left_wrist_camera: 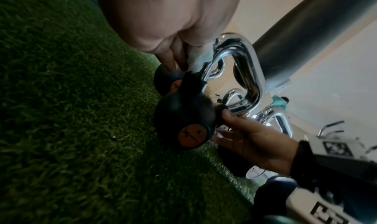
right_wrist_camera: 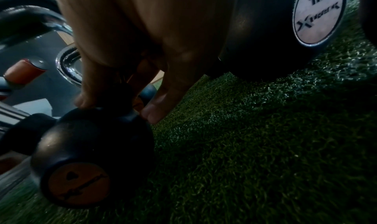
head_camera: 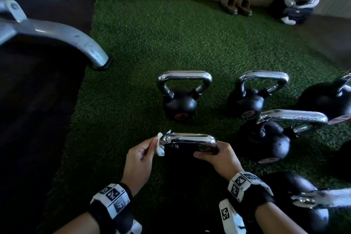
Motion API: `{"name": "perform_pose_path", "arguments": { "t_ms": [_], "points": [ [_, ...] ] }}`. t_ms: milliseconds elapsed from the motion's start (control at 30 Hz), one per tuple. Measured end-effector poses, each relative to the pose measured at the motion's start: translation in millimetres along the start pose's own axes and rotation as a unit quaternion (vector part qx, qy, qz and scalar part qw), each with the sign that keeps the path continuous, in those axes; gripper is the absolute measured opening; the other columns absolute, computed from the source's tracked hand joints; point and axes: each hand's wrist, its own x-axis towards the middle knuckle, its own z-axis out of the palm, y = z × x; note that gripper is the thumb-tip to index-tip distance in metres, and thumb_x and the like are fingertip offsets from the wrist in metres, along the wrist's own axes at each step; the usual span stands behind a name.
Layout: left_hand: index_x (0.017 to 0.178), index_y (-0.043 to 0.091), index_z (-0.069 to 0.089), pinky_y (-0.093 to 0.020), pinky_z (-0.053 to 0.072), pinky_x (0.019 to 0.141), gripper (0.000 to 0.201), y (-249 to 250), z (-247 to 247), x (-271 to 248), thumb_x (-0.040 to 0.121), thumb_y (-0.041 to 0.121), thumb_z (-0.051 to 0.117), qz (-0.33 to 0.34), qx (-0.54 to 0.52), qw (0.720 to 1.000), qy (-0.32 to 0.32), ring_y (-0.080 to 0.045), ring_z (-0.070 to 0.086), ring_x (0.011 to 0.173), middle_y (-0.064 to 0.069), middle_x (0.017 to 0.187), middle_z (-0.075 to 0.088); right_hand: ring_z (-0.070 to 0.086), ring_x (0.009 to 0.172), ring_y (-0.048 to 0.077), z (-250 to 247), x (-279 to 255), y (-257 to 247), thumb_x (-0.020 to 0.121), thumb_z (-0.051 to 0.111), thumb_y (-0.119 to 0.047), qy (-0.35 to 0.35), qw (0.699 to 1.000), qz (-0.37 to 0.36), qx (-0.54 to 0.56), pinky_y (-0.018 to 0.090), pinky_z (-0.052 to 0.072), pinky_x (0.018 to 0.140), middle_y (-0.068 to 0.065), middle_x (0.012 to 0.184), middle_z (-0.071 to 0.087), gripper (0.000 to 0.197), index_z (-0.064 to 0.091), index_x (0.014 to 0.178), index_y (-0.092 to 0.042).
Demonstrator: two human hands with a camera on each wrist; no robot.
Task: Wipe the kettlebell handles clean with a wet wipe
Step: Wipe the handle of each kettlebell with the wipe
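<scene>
You pinched the wet wipe point(head_camera: 160, 143) against the near kettlebell's handle point(head_camera: 188, 137) with your left hand point(head_camera: 139, 159), your right hand point(head_camera: 218, 156) gripping its base, several other handles apparently awaiting wiping.

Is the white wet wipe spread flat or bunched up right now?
Bunched up. The white wet wipe is crumpled into a wad, pinched by the left hand against the chrome kettlebell handle.

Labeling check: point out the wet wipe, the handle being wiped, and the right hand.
wet wipe point(head_camera: 160, 147): head view, its crumpled white fold.
chrome handle point(head_camera: 190, 137): head view, middle of its top bar.
right hand point(head_camera: 220, 157): head view, back of the hand.
</scene>
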Motion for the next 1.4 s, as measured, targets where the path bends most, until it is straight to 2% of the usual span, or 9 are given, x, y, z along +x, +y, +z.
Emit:
{"name": "perform_pose_path", "arguments": {
  "t_ms": [133,300,433,633,867,1000,1133,1233,1400],
  "points": [
    [0.110,0.035,0.077,-0.045,0.048,0.112,0.028,-7,-4,-4,0.104,0.023,0.052,-0.021,-0.002,0.998,-0.052,-0.009,0.065,0.125,0.012,0.125,0.074,0.077,0.088,0.019,1,0,-1,0.065,0.095,-0.033,0.011,1.000,0.000,-0.008,0.045,0.061,0.091,0.000,0.091,0.081,0.034,0.081,0.095,-0.028],
    [0.131,0.015,0.069,-0.009,0.049,0.092,0.035,-4,-5,-12,0.099,0.026,0.062,-0.026,0.011,0.998,-0.058,0.001,0.068,0.115,0.023,0.115,0.075,0.076,0.081,0.011,1,-5,-7,0.064,0.096,-0.030,0.027,0.999,-0.007,-0.030,0.030,0.062,0.079,-0.005,0.084,0.080,0.030,0.082,0.090,-0.027],
    [0.123,0.018,0.075,-0.012,0.054,0.087,0.033,-5,-1,-2,0.096,0.033,0.064,0.031,0.086,0.996,-0.014,0.004,0.072,0.102,0.024,0.105,0.077,0.071,0.072,-0.005,-4,-13,-8,0.061,0.098,-0.023,0.031,0.995,-0.033,-0.085,0.008,0.050,0.064,-0.018,0.077,0.077,0.030,0.079,0.081,-0.033],
    [0.111,0.031,0.080,-0.009,0.051,0.087,0.019,4,17,39,0.098,0.037,0.069,0.022,0.149,0.988,-0.023,0.011,0.068,0.102,0.026,0.098,0.076,0.068,0.070,-0.010,-2,-21,1,0.071,0.084,-0.009,-0.007,0.974,-0.115,-0.194,0.004,0.044,0.065,-0.033,0.066,0.067,0.048,0.067,0.069,-0.053],
    [0.118,0.021,0.078,-0.009,0.045,0.096,0.021,-1,32,58,0.100,0.024,0.066,0.014,0.111,0.987,-0.113,0.011,0.065,0.111,0.031,0.107,0.073,0.069,0.087,0.001,6,7,-18,0.075,0.086,-0.025,0.000,0.983,-0.083,-0.163,0.020,0.055,0.083,-0.012,0.094,0.073,0.024,0.072,0.088,-0.039],
    [0.118,0.020,0.078,-0.006,0.048,0.092,0.022,4,25,49,0.099,0.024,0.068,0.073,0.192,0.973,-0.103,0.009,0.068,0.106,0.027,0.108,0.072,0.073,0.099,0.012,18,22,2,0.035,0.088,-0.077,-0.080,0.993,0.043,-0.081,0.040,0.059,0.093,-0.006,0.109,0.077,0.104,0.068,0.128,-0.033],
    [0.092,0.020,0.081,-0.027,0.057,0.083,0.020,17,29,60,0.100,0.028,0.064,0.074,0.249,0.958,-0.118,0.003,0.072,0.083,0.015,0.084,0.079,0.071,0.072,0.017,24,24,9,0.051,0.094,-0.047,-0.082,0.994,0.070,0.009,0.031,0.054,0.064,0.004,0.092,0.076,0.081,0.072,0.124,-0.019],
    [0.100,0.016,0.082,-0.013,0.050,0.073,0.015,30,30,59,0.098,0.019,0.067,0.110,0.192,0.971,-0.088,0.007,0.071,0.080,0.016,0.082,0.078,0.072,0.068,0.016,23,20,7,0.075,0.090,-0.016,-0.082,0.992,0.080,0.054,0.025,0.055,0.055,0.010,0.095,0.076,0.052,0.071,0.124,-0.012],
    [0.103,0.032,0.082,-0.029,0.061,0.087,0.018,26,31,72,0.099,0.023,0.067,-0.027,0.065,0.991,-0.110,-0.014,0.076,0.100,0.006,0.096,0.081,0.074,0.075,0.024,25,23,10,0.060,0.095,-0.036,-0.086,0.992,0.077,0.058,0.036,0.059,0.064,0.009,0.097,0.079,0.070,0.072,0.124,-0.019]
  ]
}}
